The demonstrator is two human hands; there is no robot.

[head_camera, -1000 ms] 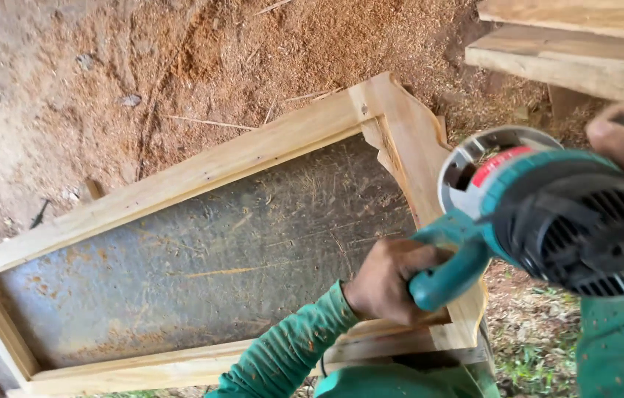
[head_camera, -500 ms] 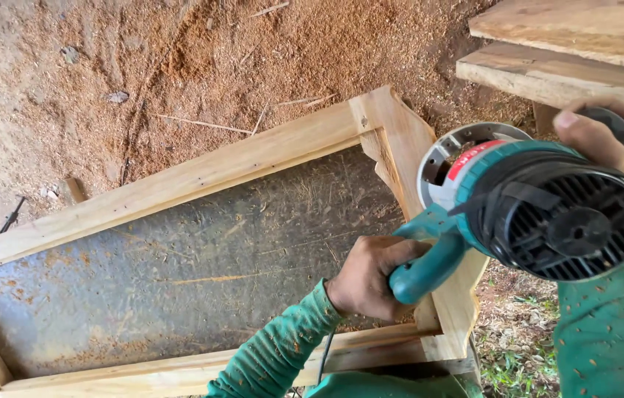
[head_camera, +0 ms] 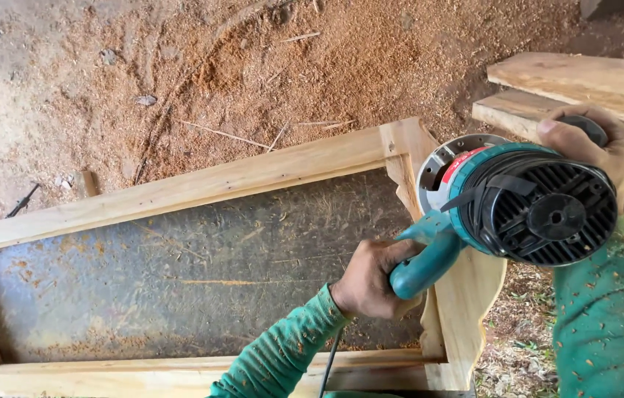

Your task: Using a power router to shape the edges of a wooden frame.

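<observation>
A teal and black power router [head_camera: 526,199] rests on the right end piece of a pale wooden frame [head_camera: 216,180]. My left hand [head_camera: 374,276] grips the router's near teal handle [head_camera: 422,265]. My right hand [head_camera: 588,144] is closed over its far black handle. Both sleeves are green and speckled with sawdust. The frame's shaped end piece [head_camera: 467,302] runs under the tool toward me. A black cord [head_camera: 329,361] hangs down below my left wrist.
A scratched grey metal sheet [head_camera: 179,280] shows through the frame. Sawdust-covered ground [head_camera: 253,66] lies beyond it. Two rough planks [head_camera: 584,81] are stacked at the upper right. Grass and shavings [head_camera: 518,339] lie to the right of the frame.
The router and both hands have shifted slightly along the end piece toward the frame's far corner. The grip of each hand is unchanged.
</observation>
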